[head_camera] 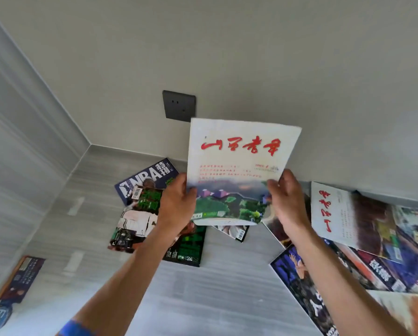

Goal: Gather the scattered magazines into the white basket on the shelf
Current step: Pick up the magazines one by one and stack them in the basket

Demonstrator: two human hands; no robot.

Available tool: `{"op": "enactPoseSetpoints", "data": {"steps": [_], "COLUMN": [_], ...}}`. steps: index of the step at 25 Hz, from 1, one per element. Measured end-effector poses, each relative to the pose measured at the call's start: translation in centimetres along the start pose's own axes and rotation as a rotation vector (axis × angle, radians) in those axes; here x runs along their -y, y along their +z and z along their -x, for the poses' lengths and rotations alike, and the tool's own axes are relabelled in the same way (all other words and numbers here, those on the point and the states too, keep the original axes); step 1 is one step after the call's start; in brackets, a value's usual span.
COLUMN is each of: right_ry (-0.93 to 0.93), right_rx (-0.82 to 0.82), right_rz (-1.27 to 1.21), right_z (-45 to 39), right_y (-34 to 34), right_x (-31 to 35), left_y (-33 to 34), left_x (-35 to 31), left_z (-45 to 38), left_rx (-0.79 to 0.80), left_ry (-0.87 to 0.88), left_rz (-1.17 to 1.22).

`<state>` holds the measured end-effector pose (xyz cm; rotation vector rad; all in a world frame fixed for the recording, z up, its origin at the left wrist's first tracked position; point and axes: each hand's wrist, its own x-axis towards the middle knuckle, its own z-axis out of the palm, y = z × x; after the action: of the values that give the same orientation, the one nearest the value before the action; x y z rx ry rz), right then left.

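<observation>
While both hands grip the white magazine (239, 170) by its lower corners, left hand (176, 204) and right hand (288, 202) holding it upright above the floor (203, 287), most work seems left: an NBA magazine (146, 179) and a pile of magazines (372, 251) lie scattered there. No white basket shows.
</observation>
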<state>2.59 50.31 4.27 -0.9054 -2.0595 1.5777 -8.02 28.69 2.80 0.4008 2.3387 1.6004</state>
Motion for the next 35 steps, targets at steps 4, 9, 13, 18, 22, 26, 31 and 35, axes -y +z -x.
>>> {"op": "enactPoseSetpoints", "data": {"steps": [4,9,13,18,22,26,31,35], "right_ry": [0.017,0.13,0.19,0.327,0.364,0.343,0.227,0.069], "right_rx": [0.018,0.088,0.115,0.051,-0.051,0.004,0.084,0.192], "right_rz": [0.163,0.174,0.169,0.245,0.319,0.492,0.714,1.076], "right_z": [-6.8,-8.4,-2.9,6.1,10.2,12.2,8.3,2.3], "right_y": [1.3,1.6,-1.7,-8.1,-13.4,-18.1,-23.4,-26.1], "right_x": [-0.9,-4.6,-8.5,-12.6,-12.9,-13.7,-15.9,-19.7], "left_y": [3.2,4.5,5.3,10.5,15.8,19.0,22.4,26.2], "left_x": [-0.4,2.8,2.7,0.9,0.0,-0.7,-1.0,0.4], "left_z": [-6.1,-6.7,-0.6,8.1,11.0,13.0,14.5,16.7], "left_rx": [0.008,-0.073,-0.137,0.086,0.376,0.482,0.449,0.305], "left_ry": [-0.025,-0.197,0.0,0.109,0.159,0.134,0.083,0.038], "left_rz": [-0.223,-0.277,-0.353,-0.318,-0.32,-0.333,-0.385,-0.359]}}
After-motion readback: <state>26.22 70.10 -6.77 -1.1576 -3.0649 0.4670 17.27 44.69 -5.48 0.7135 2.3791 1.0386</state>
